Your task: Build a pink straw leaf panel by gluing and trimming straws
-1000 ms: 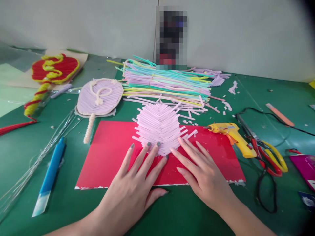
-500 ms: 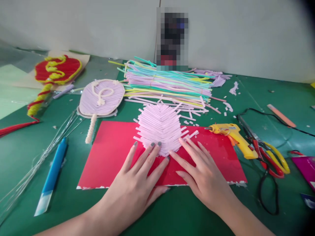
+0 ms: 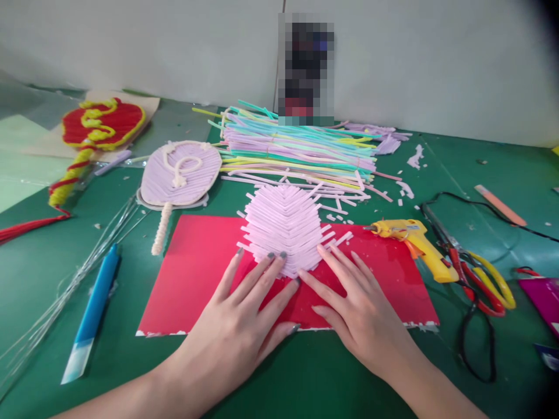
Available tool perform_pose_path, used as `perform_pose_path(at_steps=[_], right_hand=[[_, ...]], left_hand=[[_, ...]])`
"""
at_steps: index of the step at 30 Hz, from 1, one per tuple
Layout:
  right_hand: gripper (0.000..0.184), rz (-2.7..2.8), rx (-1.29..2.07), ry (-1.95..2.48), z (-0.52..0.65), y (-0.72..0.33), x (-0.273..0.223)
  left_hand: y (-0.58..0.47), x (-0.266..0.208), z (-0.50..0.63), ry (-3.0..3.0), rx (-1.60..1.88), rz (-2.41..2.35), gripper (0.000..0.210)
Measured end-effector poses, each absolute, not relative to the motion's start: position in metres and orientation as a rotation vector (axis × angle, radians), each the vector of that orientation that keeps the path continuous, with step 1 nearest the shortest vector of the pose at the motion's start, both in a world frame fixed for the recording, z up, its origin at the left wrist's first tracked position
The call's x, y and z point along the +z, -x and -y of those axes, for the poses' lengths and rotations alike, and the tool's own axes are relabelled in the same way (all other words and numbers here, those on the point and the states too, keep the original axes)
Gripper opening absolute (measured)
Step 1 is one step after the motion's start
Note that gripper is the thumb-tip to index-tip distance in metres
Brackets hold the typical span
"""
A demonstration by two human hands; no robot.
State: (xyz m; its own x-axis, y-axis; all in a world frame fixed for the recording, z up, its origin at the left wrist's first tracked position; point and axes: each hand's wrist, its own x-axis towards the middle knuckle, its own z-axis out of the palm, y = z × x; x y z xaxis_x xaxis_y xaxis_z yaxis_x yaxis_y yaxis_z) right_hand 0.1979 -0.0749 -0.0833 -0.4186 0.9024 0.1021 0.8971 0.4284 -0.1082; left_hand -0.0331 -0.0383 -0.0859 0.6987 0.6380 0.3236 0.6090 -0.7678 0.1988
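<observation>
A pale pink leaf-shaped panel of pipe cleaners (image 3: 283,224), laid in a V pattern with uneven ends at both sides, rests on a red board (image 3: 192,273). My left hand (image 3: 240,314) lies spread over the board, its fingertips on the panel's lower left edge. On the other side, my right hand (image 3: 360,302) is spread flat too, with fingertips at the panel's lower right edge. Neither hand grips anything. Just right of my right hand, a yellow glue gun (image 3: 414,241) overlaps the board's edge.
Bundled pastel pipe cleaners (image 3: 297,145) lie behind the board. A lilac fan (image 3: 181,174), a red fan (image 3: 105,122), a blue tube (image 3: 94,314) and thin wires (image 3: 74,291) are on the left. Scissors (image 3: 484,285) and a black cord (image 3: 493,203) lie on the right.
Almost nothing differs. My left hand has shifted very slightly, its thumb now more visible; my right hand and the panel stay in place.
</observation>
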Motion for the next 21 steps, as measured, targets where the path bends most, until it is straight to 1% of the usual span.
perform_pose_path(at_steps=[13,21], right_hand=[[0.050,2.550,0.050,1.621,0.075,-0.198,-0.084],[0.048,2.537,0.027,1.605,0.074,-0.197,-0.083]], left_hand=[[0.032,-0.084,0.037,-2.800,0.598,-1.048,0.038],[0.030,-0.084,0.045,-2.886,0.602,-1.084,0.043]])
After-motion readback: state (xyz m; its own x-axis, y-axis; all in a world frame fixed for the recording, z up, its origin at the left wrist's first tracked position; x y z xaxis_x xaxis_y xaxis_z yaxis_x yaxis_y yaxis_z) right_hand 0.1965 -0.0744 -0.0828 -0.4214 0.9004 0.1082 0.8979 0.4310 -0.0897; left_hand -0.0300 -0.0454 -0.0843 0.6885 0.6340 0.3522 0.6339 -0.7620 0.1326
